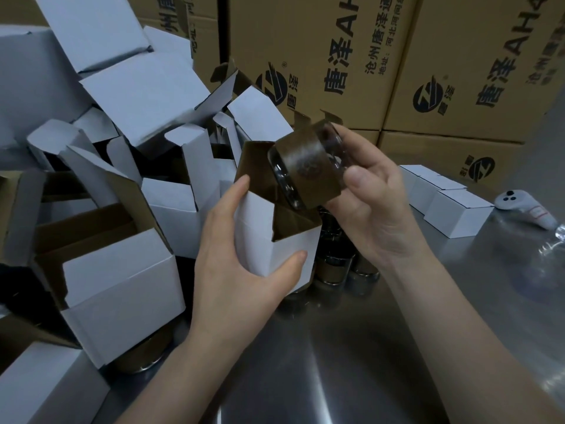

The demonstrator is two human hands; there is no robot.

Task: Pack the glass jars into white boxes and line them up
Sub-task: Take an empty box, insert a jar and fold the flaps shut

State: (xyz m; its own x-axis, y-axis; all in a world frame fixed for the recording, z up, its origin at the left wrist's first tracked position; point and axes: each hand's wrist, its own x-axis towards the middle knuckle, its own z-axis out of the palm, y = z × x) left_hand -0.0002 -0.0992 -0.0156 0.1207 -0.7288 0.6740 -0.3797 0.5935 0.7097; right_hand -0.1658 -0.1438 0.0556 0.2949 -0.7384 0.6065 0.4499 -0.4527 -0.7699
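Observation:
My left hand point(235, 270) grips a small white box point(275, 240) held above the metal table, its brown flaps standing open at the top. My right hand point(376, 200) holds a glass jar point(305, 166) tilted on its side just above the box's opening, thick clear base toward the box. More glass jars point(333, 261) stand on the table behind the box, partly hidden by it. A row of shut white boxes point(449, 206) is lined up at the right.
A heap of open white boxes point(128, 166) fills the left side. Large brown cartons point(382, 56) form a wall at the back. A white controller point(513, 206) and clear plastic wrap point(538, 270) lie on the steel table point(336, 362) at right.

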